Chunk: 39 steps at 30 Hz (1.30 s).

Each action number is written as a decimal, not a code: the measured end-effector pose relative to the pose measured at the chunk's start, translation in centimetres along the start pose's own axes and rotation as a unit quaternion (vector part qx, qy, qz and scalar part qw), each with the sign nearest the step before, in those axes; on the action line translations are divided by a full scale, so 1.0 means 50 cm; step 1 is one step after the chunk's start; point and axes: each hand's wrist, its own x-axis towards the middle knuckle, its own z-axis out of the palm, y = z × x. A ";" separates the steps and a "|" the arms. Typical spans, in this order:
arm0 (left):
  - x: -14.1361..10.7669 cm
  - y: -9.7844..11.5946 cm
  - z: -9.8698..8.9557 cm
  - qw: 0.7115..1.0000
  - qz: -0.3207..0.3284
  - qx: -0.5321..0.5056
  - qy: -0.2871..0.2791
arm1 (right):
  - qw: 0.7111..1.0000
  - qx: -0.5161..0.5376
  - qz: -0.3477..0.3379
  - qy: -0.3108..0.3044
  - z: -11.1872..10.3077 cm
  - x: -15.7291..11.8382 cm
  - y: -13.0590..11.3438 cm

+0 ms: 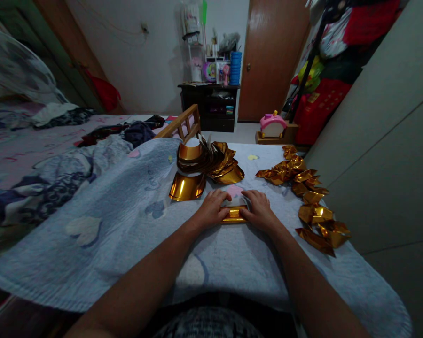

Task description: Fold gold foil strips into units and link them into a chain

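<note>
Two hands, fingers half-curled, hold a gold sheet at both ends.

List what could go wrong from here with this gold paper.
The gold strip touched by the left hand and right hand might crease crookedly on the soft-looking cloth. The loose gold sheets near the left hand could scatter if nudged. The folded gold pieces near the cloth's right edge might slip off.

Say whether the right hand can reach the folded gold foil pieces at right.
Likely yes: only pale blue cloth separates the right hand from those pieces, though it touches a gold foil strip.
</note>
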 end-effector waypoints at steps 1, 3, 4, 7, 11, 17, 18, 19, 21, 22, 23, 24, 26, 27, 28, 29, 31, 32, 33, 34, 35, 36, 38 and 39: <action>0.000 0.000 0.000 1.000 0.009 -0.017 0.002 | 1.000 0.006 0.005 -0.004 -0.002 0.001 0.000; -0.001 0.001 0.000 0.999 0.018 -0.046 0.005 | 1.000 0.024 0.012 -0.014 -0.005 0.001 -0.001; -0.002 0.001 0.000 0.998 0.018 -0.056 0.007 | 0.999 0.034 0.015 -0.018 -0.007 0.001 -0.001; -0.003 0.001 0.000 0.997 0.015 -0.081 0.012 | 0.998 0.064 0.018 -0.013 -0.010 0.000 0.000; -0.006 0.005 -0.004 0.991 -0.002 -0.131 0.018 | 0.993 0.115 0.006 -0.013 -0.015 -0.002 0.004; -0.009 0.004 -0.003 0.967 -0.047 -0.248 0.032 | 0.983 0.182 -0.006 -0.006 -0.024 0.001 0.004; -0.009 0.002 -0.002 0.961 -0.054 -0.268 0.040 | 0.980 0.200 -0.002 -0.006 -0.025 0.000 0.003; -0.008 0.000 0.000 0.954 -0.062 -0.290 0.049 | 0.976 0.218 0.004 -0.005 -0.026 0.000 0.002; -0.005 -0.005 0.004 0.937 -0.082 -0.335 0.060 | 0.967 0.252 0.014 -0.009 -0.027 -0.001 0.001; -0.004 -0.006 0.004 0.926 -0.093 -0.360 0.061 | 0.964 0.266 0.018 -0.011 -0.028 -0.001 0.000; -0.003 -0.008 0.005 0.915 -0.101 -0.385 0.062 | 0.961 0.276 0.021 -0.011 -0.029 -0.001 0.000; -0.002 -0.008 0.004 0.904 -0.108 -0.409 0.062 | 0.959 0.283 0.023 -0.009 -0.029 -0.001 0.000; -0.002 -0.006 0.002 0.887 -0.117 -0.443 0.057 | 0.956 0.293 0.027 0.003 -0.030 0.000 0.000; -0.002 -0.004 0.000 0.883 -0.121 -0.450 0.054 | 0.954 0.297 0.028 0.009 -0.031 0.000 -0.001; -0.003 -0.002 -0.002 0.882 -0.124 -0.451 0.051 | 0.953 0.301 0.031 0.012 -0.032 0.000 -0.001; -0.003 0.000 -0.004 0.883 -0.126 -0.450 0.051 | 0.951 0.306 0.033 0.012 -0.033 0.000 -0.003; -0.004 0.003 -0.005 0.883 -0.129 -0.448 0.058 | 0.946 0.321 0.039 0.001 -0.036 -0.002 -0.006; -0.005 0.003 -0.005 0.881 -0.131 -0.450 0.064 | 0.941 0.336 0.042 -0.008 -0.037 -0.003 -0.008; -0.005 0.003 -0.005 0.880 -0.133 -0.452 0.068 | 0.934 0.355 0.044 -0.017 -0.039 -0.004 -0.011; -0.005 0.002 -0.004 0.879 -0.135 -0.452 0.071 | 0.925 0.375 0.044 -0.026 -0.040 -0.006 -0.012; -0.005 0.001 -0.003 0.879 -0.137 -0.451 0.072 | 0.917 0.394 0.044 -0.034 -0.041 -0.007 -0.014; -0.005 0.001 -0.003 0.880 -0.138 -0.449 0.072 | 0.912 0.407 0.043 -0.039 -0.042 -0.007 -0.015; -0.006 0.002 -0.003 0.884 -0.139 -0.441 0.073 | 0.908 0.413 0.045 -0.045 -0.042 -0.007 -0.015; -0.007 0.004 -0.004 0.886 -0.140 -0.436 0.074 | 0.909 0.411 0.046 -0.048 -0.042 -0.007 -0.014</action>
